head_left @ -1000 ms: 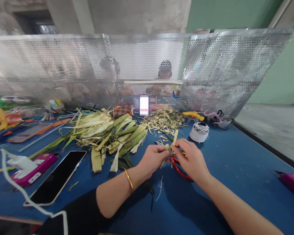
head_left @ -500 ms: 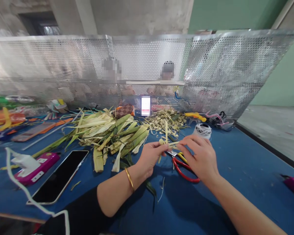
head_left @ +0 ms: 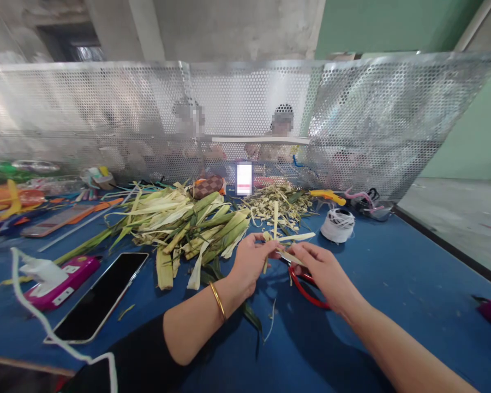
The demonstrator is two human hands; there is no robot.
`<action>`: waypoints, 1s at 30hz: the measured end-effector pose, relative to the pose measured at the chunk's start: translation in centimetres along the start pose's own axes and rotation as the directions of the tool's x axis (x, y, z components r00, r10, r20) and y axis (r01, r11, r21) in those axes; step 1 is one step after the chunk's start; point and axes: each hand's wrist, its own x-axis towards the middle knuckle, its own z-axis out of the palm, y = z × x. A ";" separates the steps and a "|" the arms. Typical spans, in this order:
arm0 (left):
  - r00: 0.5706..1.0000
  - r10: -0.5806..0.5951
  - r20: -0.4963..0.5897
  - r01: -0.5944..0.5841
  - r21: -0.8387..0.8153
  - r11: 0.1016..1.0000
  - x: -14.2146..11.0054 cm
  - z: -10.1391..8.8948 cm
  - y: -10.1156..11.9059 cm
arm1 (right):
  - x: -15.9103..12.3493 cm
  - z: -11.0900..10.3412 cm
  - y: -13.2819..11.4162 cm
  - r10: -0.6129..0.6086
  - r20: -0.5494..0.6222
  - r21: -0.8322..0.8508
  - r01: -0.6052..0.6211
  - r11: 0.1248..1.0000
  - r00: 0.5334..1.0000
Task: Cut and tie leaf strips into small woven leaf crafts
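My left hand, with a gold bangle at its wrist, pinches a small piece of crossed pale corn husk strips. One strip stands up from it and another points right. The fingers of my right hand are closed on a husk strip that runs out of the same piece. Beneath the right hand lie red-handled scissors, their grips partly covered by it. To the left of my hands spreads a large heap of green and cream corn husks.
A spool of white string stands right of my hands, near a yellow tool. Husk scraps lie behind. At left are a phone and a purple power strip with a cable. A perforated metal screen closes the back; people sit beyond it.
My right hand has moved down and left, from the strip pointing right to a lower one. The string spool now shows fully. My left hand stays in place.
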 end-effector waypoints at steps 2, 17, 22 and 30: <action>1.000 0.015 0.007 -0.015 0.013 1.000 0.0 0.0 -0.1 | 0.4 -0.1 -0.1 0.139 -0.060 0.319 -0.113 0.941 0.988; 0.993 0.076 0.092 -0.086 0.105 0.991 -0.1 0.2 -0.7 | -0.5 0.0 -1.3 -0.203 -0.188 0.142 0.231 0.962 0.961; 0.994 0.071 0.078 -0.078 0.099 0.992 -0.1 0.3 -0.8 | -0.2 -0.6 -1.5 -0.162 -0.118 -0.067 0.154 0.986 0.980; 0.979 0.173 0.105 -0.188 0.154 0.970 0.4 0.1 -1.5 | 0.2 -1.1 -1.0 -0.006 0.032 -0.187 0.012 0.982 0.999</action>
